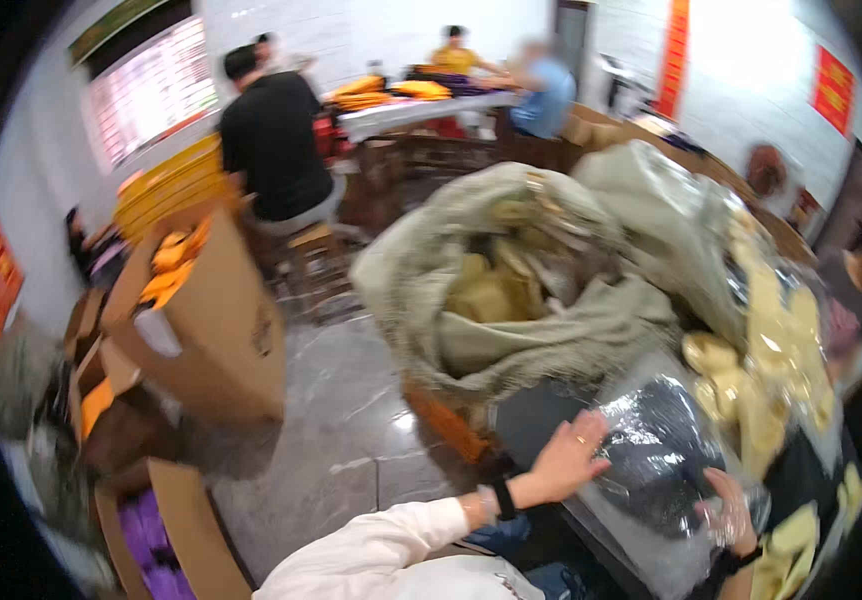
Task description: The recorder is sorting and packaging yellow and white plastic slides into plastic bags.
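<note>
A clear plastic bag with a dark, folded soft item inside lies in front of me on a dark surface. My left hand is at the bag's left edge, palm down with fingers stretched out and apart. At the bag's right side is my right hand, fingers extended against the plastic, part of it behind glossy film. Neither hand visibly grips anything. Just beyond the bag stands a big pale-green woven sack, its mouth rolled open around yellowish pieces.
Yellow wrapped pieces are heaped at my right. To the left stand cardboard boxes, one tall with orange items and one low with purple items. People sit around a far table piled with orange and purple goods.
</note>
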Demonstrator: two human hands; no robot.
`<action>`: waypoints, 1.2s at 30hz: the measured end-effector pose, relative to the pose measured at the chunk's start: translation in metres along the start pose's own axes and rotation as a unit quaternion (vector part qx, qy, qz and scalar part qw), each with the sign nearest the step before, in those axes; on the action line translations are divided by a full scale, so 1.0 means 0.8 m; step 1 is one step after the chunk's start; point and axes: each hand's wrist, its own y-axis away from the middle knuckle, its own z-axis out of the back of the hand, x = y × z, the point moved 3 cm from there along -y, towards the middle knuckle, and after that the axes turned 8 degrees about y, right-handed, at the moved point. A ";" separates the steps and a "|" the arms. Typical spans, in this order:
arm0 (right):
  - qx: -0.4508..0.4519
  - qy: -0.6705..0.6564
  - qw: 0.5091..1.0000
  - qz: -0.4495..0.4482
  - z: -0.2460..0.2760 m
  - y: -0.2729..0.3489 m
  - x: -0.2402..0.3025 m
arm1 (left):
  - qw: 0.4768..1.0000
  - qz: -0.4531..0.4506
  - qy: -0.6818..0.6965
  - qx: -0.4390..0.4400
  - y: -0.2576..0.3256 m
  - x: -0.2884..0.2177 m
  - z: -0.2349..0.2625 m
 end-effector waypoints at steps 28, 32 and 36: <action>-0.209 0.037 0.857 -0.470 0.063 0.332 -0.160 | 0.996 0.006 -0.081 0.037 0.013 -0.004 -0.006; -0.176 0.246 0.768 -0.564 0.172 0.316 -0.048 | 0.987 0.008 -0.157 0.035 0.017 0.005 -0.010; -0.415 0.240 0.786 -0.391 0.180 0.315 0.040 | 0.989 -0.074 -0.121 0.041 -0.003 -0.021 -0.017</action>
